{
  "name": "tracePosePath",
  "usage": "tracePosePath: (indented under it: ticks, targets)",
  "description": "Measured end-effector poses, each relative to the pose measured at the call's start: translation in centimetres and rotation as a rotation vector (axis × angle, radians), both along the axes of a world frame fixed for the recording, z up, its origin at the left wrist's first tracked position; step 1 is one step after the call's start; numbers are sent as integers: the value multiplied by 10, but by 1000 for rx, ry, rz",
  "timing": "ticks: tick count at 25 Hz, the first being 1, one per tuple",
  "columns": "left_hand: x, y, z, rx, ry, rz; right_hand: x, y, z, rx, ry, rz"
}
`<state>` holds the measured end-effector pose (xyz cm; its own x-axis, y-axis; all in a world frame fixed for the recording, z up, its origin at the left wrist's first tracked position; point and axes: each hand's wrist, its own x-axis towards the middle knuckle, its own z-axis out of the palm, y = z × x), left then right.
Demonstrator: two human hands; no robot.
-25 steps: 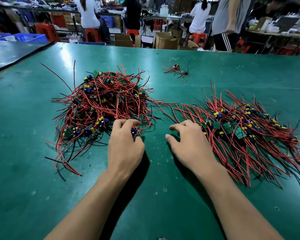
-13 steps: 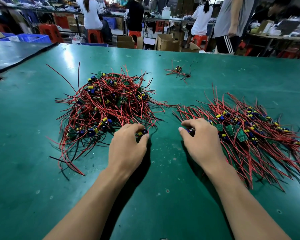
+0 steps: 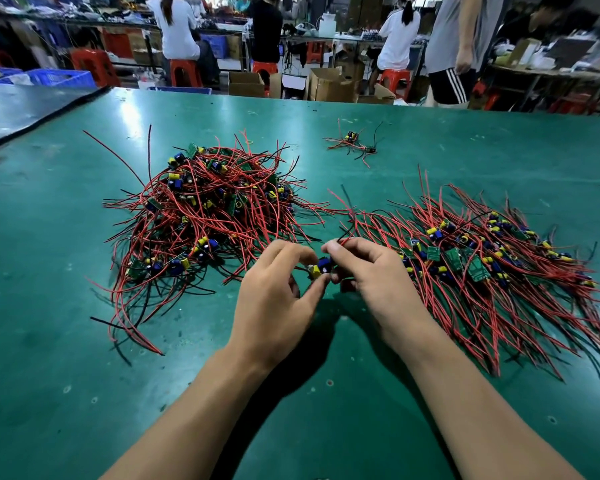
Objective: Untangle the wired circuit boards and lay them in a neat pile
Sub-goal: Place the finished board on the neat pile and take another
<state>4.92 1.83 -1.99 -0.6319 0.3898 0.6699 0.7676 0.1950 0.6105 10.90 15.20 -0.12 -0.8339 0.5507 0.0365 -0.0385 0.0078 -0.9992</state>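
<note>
A tangled heap of wired circuit boards (image 3: 208, 216) is sitting on the left of the green table (image 3: 84, 375). Just right of it, the left hand (image 3: 274, 299) is pinching a small circuit board (image 3: 321, 266) between thumb and fingers. The right hand (image 3: 378, 282) is gripping the same board with curled fingers, and red and black wires are sticking up past its fingertips. Behind the hands, a small stray cluster (image 3: 354, 143) is lying apart. At the right, the sorted pile (image 3: 482, 265) is lying with its wires fanning roughly alongside one another.
</note>
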Motion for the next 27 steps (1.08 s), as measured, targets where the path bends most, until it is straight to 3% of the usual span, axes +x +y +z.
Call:
tracePosePath:
  ticks: [3,6,8,11,13,18,23,27]
  targets:
    - [2,1,0,63,71,35,-2,4,3,-170,42,-65]
    - [4,4,-3,21,-110,-10,-1,8,7,-300,60,-60]
    - [3,7,-4,21,-400,-82,2,7,9,-336,57,21]
    - [0,9,7,317,-1121,-357,5,0,8,-410,32,204]
    - [-4,6,12,354,-1325,-495,4,-4,6,-432,25,264]
    - [-3,2,9,233,-1299,-606,6,0,8,-381,6,262]
    - [-5,6,9,283,-1365,-684,2,3,5,-418,61,96]
    - [-6,11,7,190,-1326,-613,1,7,2,-362,18,104]
